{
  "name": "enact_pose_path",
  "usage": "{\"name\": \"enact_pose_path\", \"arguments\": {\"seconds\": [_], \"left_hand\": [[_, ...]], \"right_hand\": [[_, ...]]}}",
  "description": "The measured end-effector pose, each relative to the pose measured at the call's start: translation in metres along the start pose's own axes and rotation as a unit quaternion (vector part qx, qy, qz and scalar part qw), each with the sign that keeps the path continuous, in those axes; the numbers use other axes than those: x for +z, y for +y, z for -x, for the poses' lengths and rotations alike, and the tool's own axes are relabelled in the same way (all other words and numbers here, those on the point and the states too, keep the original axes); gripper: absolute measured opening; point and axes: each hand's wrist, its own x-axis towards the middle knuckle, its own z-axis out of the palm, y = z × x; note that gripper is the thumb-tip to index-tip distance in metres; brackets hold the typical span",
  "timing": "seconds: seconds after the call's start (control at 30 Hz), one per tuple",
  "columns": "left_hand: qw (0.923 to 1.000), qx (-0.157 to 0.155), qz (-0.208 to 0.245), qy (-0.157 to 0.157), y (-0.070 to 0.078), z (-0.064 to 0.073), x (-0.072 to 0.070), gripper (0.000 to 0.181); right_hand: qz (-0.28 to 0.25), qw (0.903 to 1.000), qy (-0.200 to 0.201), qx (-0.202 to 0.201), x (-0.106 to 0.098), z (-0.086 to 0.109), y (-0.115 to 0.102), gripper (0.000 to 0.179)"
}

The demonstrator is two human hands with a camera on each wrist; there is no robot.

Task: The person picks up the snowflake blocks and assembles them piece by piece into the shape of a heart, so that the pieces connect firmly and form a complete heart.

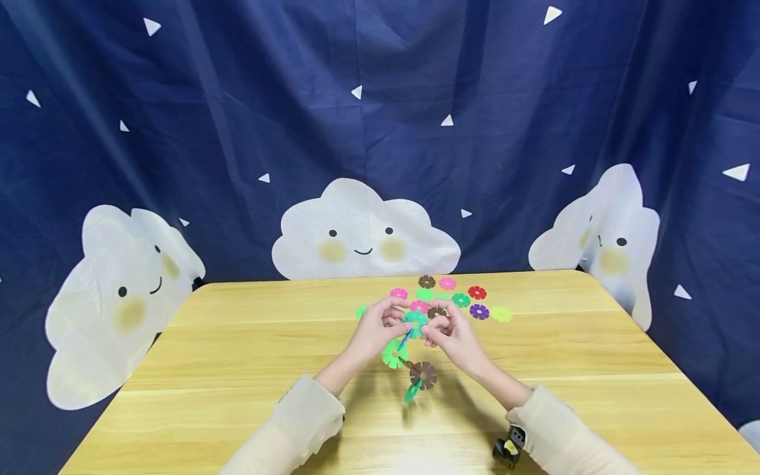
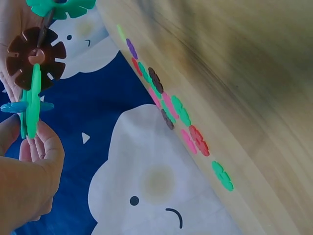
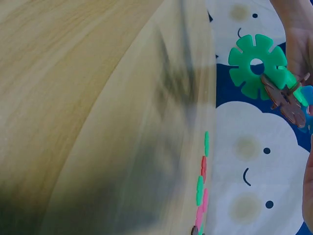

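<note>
Both hands hold a chain of slotted snowflake discs up in front of the body. At its top is a teal disc [image 1: 415, 323], which my left hand [image 1: 377, 328] pinches at the left edge and my right hand [image 1: 456, 336] at the right. Below it hang a blue disc [image 1: 405, 340] seen edge-on, a light green disc [image 1: 392, 355], a brown disc [image 1: 424, 376] and a green disc [image 1: 413, 391] at the low end. In the left wrist view the brown disc [image 2: 19, 58] faces the camera. My right hand is mostly cut off in the right wrist view.
Loose discs lie flat toward the table's far edge, among them a red disc [image 1: 477, 292], a purple disc [image 1: 479, 311] and a yellow disc [image 1: 501, 313]. Behind the wooden table [image 1: 237, 369] hangs a dark blue curtain [image 1: 237, 132] with clouds. A small black device [image 1: 508, 447] sits by the right sleeve.
</note>
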Motion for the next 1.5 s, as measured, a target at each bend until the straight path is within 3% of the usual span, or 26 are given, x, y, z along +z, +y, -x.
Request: {"name": "enact_pose_path", "arguments": {"seconds": [0.33,0.5,0.73,0.93,1.0,1.17,1.37,1.5], "left_hand": [[0.9987,0.029,-0.041,-0.012,-0.004,0.0,0.0,0.029],[0.9987,0.02,-0.048,-0.003,-0.004,0.001,-0.006,0.023],[0.9992,-0.002,-0.037,0.014,-0.006,-0.001,-0.015,0.024],[0.9995,-0.008,-0.03,0.012,-0.004,0.002,-0.018,0.024],[0.9996,-0.008,-0.027,0.01,-0.009,0.0,-0.018,0.024],[0.9994,-0.012,-0.029,0.012,-0.008,0.002,-0.018,0.023],[0.9991,-0.026,-0.028,0.016,0.001,0.004,-0.019,0.023],[0.9994,-0.021,-0.021,0.015,0.012,0.008,-0.021,0.021]], "right_hand": [[-0.021,0.9996,-0.014,-0.01,0.003,0.003,0.003,0.039],[-0.024,0.9989,-0.04,-0.007,-0.004,-0.002,0.008,0.036],[0.055,0.996,-0.016,0.068,-0.033,-0.008,0.029,0.031],[0.158,0.9793,-0.048,0.118,-0.047,-0.011,0.051,0.042],[0.182,0.9711,-0.078,0.133,-0.05,-0.012,0.057,0.048],[0.247,0.9478,-0.156,0.128,-0.055,-0.016,0.066,0.06],[0.344,0.9105,-0.213,0.085,-0.05,-0.024,0.057,0.039],[0.361,0.9068,-0.208,0.066,-0.05,-0.027,0.051,0.026]]}}
